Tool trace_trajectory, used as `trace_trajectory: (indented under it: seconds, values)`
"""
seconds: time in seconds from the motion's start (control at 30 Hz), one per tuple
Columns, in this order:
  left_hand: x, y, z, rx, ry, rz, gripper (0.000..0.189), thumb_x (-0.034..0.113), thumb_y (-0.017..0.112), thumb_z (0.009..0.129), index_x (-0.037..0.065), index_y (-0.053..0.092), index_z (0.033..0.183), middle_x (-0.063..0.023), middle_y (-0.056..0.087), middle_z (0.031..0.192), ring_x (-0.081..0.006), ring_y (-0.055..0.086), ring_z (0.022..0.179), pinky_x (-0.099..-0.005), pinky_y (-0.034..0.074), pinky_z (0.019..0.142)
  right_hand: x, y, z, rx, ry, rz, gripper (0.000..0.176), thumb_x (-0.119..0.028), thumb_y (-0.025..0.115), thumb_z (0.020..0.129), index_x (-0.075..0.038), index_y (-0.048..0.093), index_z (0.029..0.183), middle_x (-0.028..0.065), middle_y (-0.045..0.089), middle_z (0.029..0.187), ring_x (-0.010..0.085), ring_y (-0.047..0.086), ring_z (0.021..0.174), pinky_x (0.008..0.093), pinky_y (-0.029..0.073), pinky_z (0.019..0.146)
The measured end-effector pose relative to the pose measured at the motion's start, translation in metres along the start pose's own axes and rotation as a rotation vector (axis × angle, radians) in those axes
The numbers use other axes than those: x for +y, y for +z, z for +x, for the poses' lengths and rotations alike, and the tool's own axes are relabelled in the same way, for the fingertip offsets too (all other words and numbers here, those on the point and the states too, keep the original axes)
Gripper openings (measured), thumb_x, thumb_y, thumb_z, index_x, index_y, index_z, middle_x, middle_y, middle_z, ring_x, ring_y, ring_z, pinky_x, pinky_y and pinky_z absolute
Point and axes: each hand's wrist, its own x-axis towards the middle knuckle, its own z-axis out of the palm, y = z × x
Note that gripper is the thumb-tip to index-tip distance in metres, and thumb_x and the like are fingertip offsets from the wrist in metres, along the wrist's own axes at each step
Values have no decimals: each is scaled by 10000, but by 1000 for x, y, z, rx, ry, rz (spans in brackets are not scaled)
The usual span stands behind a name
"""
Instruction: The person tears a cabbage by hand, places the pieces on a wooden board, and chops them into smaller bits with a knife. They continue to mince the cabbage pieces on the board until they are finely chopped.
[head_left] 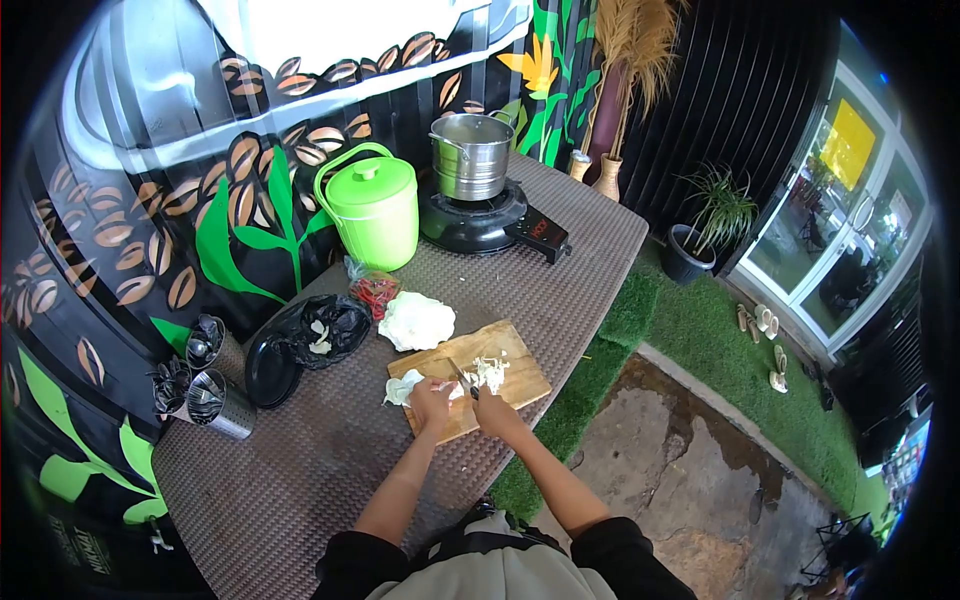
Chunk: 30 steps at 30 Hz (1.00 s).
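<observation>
My right hand [491,412] is closed round the handle of a knife [459,374], whose blade points up and left over the wooden cutting board [530,380]. Fingers bent, my left hand [430,400] presses a pale, leafy piece that looks like cabbage [403,386] onto the board, left of the blade. Chopped white shreds [487,373] lie on the board to the right of the knife. Beyond the board's upper left edge sits a larger whitish cabbage-like head [416,321].
On the brown woven table [330,465] stand a green lidded bucket [374,215], a steel pot [469,160] on a portable stove [475,222], a bag of red chillies [374,292], a black plastic bag [338,325], a black plate [272,373] and metal cutlery holders [225,410].
</observation>
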Motion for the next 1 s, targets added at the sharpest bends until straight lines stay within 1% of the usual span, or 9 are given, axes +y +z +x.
trace_trajectory:
  seconds: [0.1, 0.3, 0.4, 0.47, 0.5, 0.63, 0.7, 0.93, 1.0]
  values:
    - [4, 1, -3, 26, 5, -33, 230, 92, 763, 724, -66, 635, 832, -126, 649, 673, -138, 584, 440, -243, 437, 371, 2, 2, -10, -62, -22, 58, 329, -231, 444, 905, 18, 386, 1113, 294, 622, 892, 444, 620, 857, 525, 483, 757]
    - [11, -1, -10, 27, 34, -62, 222, 76, 752, 737, -75, 634, 850, -152, 655, 700, -152, 596, 455, -246, 458, 375, -14, 29, -29, 78, 144, 54, 327, -240, 426, 917, 18, 397, 1116, 291, 623, 890, 439, 618, 874, 525, 480, 765]
    - [5, 0, -8, -29, -34, -167, 209, 47, 729, 756, -96, 627, 869, -175, 662, 749, -174, 621, 488, -251, 489, 395, -9, 26, -11, 34, 121, 12, 358, -261, 429, 923, 29, 391, 1129, 292, 623, 887, 434, 622, 867, 524, 484, 760]
    - [-9, 4, -4, -37, -31, -227, 210, 33, 717, 763, -105, 621, 888, -179, 664, 765, -185, 633, 507, -258, 507, 412, 3, 15, 4, 75, -19, 88, 284, -235, 412, 930, 11, 377, 1067, 304, 612, 831, 447, 618, 806, 554, 468, 692]
    - [-13, 5, -2, -47, -29, -288, 211, 20, 705, 771, -113, 615, 907, -184, 665, 782, -196, 644, 526, -265, 524, 429, 3, 0, 6, -78, 16, 196, 376, -256, 428, 922, 57, 385, 1127, 305, 616, 874, 444, 619, 840, 508, 489, 748]
    - [-6, 3, -5, -58, -65, -300, 230, 3, 698, 770, -116, 600, 941, -188, 664, 804, -204, 659, 559, -275, 548, 459, -21, -30, -21, -235, 120, 291, 340, -244, 425, 919, 47, 399, 1094, 308, 613, 876, 451, 613, 854, 522, 480, 751]
    - [-1, 2, -7, -52, -50, -204, 233, -1, 697, 771, -101, 596, 956, -193, 662, 804, -202, 660, 568, -279, 548, 460, -15, -1, -29, 9, 52, 31, 297, -238, 423, 922, 26, 409, 1058, 294, 621, 866, 429, 629, 838, 525, 491, 728]
    - [-5, 4, -10, 3, 35, -167, 209, 9, 714, 759, -65, 598, 917, -169, 660, 767, -192, 655, 559, -271, 538, 452, -10, 27, -13, 101, 67, -92, 258, -206, 428, 919, 2, 410, 1071, 274, 631, 863, 418, 632, 846, 513, 495, 734]
    - [-7, 5, -9, -10, -21, -145, 212, 17, 717, 750, -61, 608, 915, -166, 665, 788, -185, 652, 557, -270, 518, 446, -8, 17, -9, 111, 0, -41, 299, -228, 444, 912, 16, 393, 1077, 310, 609, 852, 464, 604, 836, 540, 474, 737]
